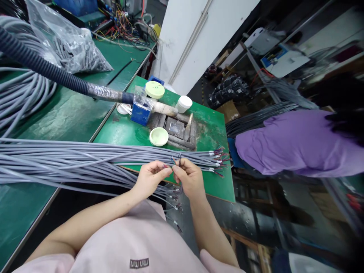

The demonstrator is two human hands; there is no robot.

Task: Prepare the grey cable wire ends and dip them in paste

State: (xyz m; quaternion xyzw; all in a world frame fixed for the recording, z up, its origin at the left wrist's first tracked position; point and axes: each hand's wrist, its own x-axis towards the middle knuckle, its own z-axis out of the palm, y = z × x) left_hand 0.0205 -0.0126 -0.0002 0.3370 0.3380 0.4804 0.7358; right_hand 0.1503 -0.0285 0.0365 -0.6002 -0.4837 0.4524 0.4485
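Observation:
Both hands meet over the front edge of the green table, fingertips nearly touching. My left hand (152, 176) pinches thin coloured wires (165, 166), a reddish one showing at its fingertips. My right hand (190, 177) is closed on the stripped end of a grey cable, with dark and blue wire ends (176, 160) standing up between the fingers. Just behind the hands lies a long bundle of grey cables (93, 151), its stripped ends (218, 161) fanning out coloured wires at the right. More cable ends (176, 206) hang below the table edge.
A solder pot (175, 128) sits in a dirty frame, with a ribbed hose (71, 81) ending above it. Around it are a pale lid (158, 136), a white tub (184, 103) and a blue box (140, 115). A person in purple (298, 142) is at the right.

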